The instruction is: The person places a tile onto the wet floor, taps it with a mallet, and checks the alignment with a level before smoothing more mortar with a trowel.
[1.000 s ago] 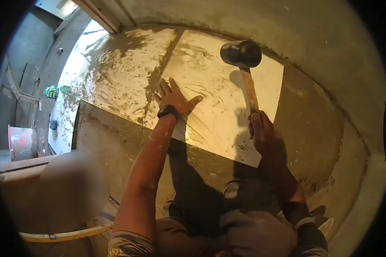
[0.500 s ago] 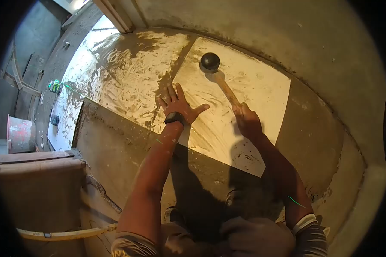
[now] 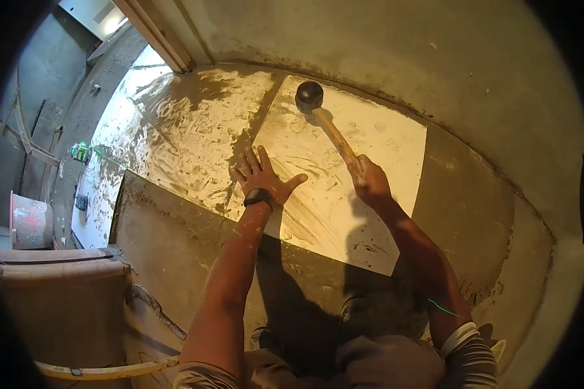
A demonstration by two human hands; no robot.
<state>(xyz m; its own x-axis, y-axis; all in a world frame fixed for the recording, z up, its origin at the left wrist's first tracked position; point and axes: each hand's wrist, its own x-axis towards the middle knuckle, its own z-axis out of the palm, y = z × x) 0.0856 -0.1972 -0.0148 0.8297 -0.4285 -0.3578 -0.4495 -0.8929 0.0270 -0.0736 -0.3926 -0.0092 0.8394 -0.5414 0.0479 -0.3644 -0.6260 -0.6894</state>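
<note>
Plastered wall [image 3: 370, 39] backs a smeared floor tile [image 3: 389, 152], likely slick and brittle. The left hand [image 3: 267, 183] lies on its left side, fingers spread; the right hand [image 3: 372, 183], fingers wrapped, grips a head-heavy-looking rubber mallet [image 3: 334, 135] low on its handle [image 3: 345, 152], head at the tile's far left

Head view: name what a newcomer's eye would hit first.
Probably the black-headed mallet with a wooden handle, gripped in the right hand over the large, pale, smeared tile. Next, the left hand, splayed at that tile's left edge. Then the scuffed pink-and-white bucket at far left.
</note>
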